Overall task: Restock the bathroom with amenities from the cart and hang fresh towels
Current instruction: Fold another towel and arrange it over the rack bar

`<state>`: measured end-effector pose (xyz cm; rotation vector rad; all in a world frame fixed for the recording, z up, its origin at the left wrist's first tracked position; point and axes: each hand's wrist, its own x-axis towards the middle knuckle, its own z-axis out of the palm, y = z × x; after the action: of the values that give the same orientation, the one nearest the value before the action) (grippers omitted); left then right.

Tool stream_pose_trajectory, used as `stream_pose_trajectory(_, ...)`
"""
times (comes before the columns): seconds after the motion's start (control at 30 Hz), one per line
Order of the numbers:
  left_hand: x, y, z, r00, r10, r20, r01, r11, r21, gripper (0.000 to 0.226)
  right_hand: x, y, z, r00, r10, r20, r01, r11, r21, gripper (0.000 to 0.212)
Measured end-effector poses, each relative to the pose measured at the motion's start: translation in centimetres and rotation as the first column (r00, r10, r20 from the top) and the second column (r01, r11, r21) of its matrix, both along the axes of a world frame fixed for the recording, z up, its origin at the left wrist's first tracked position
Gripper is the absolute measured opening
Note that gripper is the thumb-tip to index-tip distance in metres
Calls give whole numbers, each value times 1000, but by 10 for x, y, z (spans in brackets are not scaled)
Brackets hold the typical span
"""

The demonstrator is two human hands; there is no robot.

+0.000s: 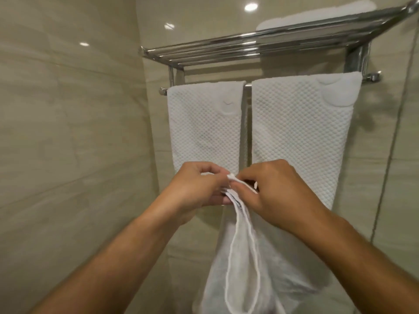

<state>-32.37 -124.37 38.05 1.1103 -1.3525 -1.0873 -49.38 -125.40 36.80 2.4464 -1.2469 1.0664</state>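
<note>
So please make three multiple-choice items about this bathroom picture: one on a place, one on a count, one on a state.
1. Where is the folded towel?
A. on top of the rack
B. on the floor
C. in the bag

2. How many towels hang on the bar?
A. one
B. two
C. four

3. What are the hands doing?
A. resting open
B. pinching the top of the white mesh bag
C. pulling a towel down

Key: 1 A, it lies above the chrome rails. 2 B, left towel and right towel hang side by side. 3 B, left hand and right hand meet at the bag's neck.
</note>
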Motion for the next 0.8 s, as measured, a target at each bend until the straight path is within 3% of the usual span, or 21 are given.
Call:
stream_pose_trajectory(0.13, 22, -3, -1, 977, -189, -101, 188, 982, -23, 39, 1, -3, 9, 996, 84, 34, -86, 994, 62, 29)
stream_pose_trajectory(0.2, 35, -10, -5, 968, -250, -6, 248, 963, -106, 57, 3, -4, 16, 988, 126, 89, -139, 978, 153, 18)
stream_pose_trajectory(0.33, 47, -25, -3, 930, 31, 367, 96, 942, -322, 48, 15, -12, 21, 971, 186, 150, -222, 935, 277, 23)
stream_pose_trajectory(0.4, 50, -32, -1, 929, 88, 360, 61, 922, -383, 37, 21, -16, 24, 965, 193, 180, -242, 918, 314, 23)
stream_pose_trajectory(0.5, 60, -43, -1, 898, 137, 418, 80, 883, -462, 40, 28, -18, 32, 950, 201, 240, -282, 884, 373, 23)
stream_pose_trajectory(0.67, 69, -52, 0, 978, -29, 207, 133, 853, -505, 18, 39, -20, 39, 881, 64, 469, -245, 909, 336, 13)
stream_pose_trajectory(0.73, 71, -54, 3, 986, -25, 163, 110, 837, -536, 17, 38, -13, 48, 914, 60, 401, -194, 933, 302, 14)
stream_pose_trajectory(0.8, 74, -57, 10, 991, -14, 133, 87, 820, -565, 18, 33, -1, 57, 946, 73, 317, -174, 937, 303, 34)
